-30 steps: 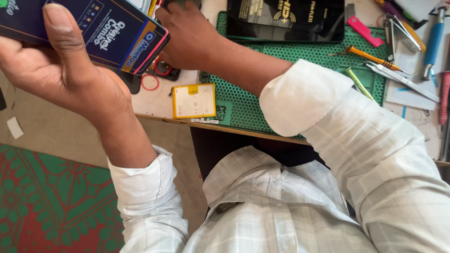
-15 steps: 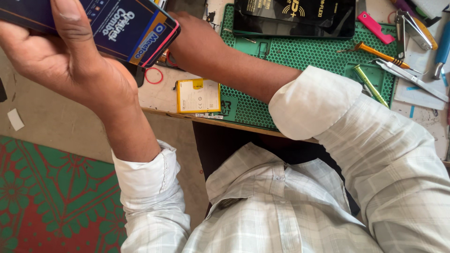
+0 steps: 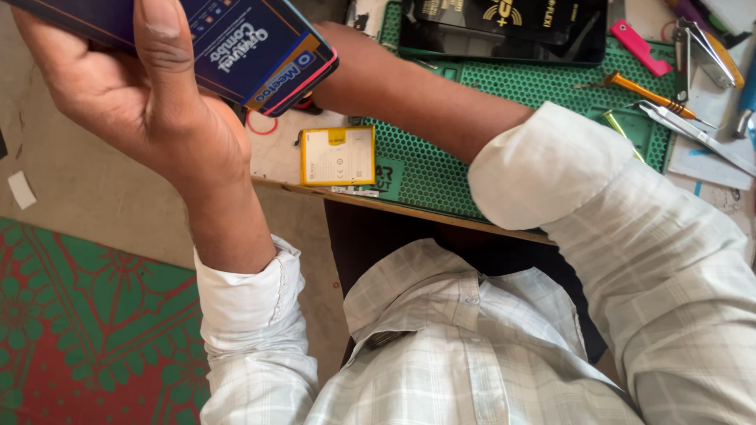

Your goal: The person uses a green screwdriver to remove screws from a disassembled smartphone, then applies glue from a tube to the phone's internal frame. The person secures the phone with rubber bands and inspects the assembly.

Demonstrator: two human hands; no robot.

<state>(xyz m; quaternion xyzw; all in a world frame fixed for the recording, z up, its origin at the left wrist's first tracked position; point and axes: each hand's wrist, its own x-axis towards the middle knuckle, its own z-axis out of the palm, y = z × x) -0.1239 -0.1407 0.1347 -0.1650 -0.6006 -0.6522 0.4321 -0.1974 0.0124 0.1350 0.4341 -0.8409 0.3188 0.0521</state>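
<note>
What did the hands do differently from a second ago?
Not much. The left hand keeps gripping the dark blue box, which has slid up and left so less of it shows. The right forearm still reaches to it over the green mat. The yellow battery stayed put.

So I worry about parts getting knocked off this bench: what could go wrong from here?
The yellow battery lies near the table edge, beside the person's forearm; a sweep of that arm could push it off. The left hand holds the dark blue box up beyond the bench, so a slip might drop it on the floor.
</note>
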